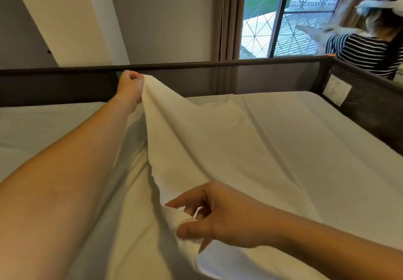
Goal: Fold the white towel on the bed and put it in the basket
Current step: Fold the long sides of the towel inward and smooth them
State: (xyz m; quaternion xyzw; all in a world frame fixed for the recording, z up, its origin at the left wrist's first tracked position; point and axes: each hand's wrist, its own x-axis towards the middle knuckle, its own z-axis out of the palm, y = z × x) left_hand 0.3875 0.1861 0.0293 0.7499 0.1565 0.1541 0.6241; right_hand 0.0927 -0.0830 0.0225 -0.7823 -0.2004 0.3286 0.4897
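White towel lifted off bed along one edge; left hand pinches far corner, raised near rail; right hand fingers pinch near corner; edge held taut, likely ready for first fold; basket not in view

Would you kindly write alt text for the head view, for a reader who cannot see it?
The left hand grips the far corner of a white towel, raised above the bed; the right hand pinches its near corner. A person in stripes stands by the window.
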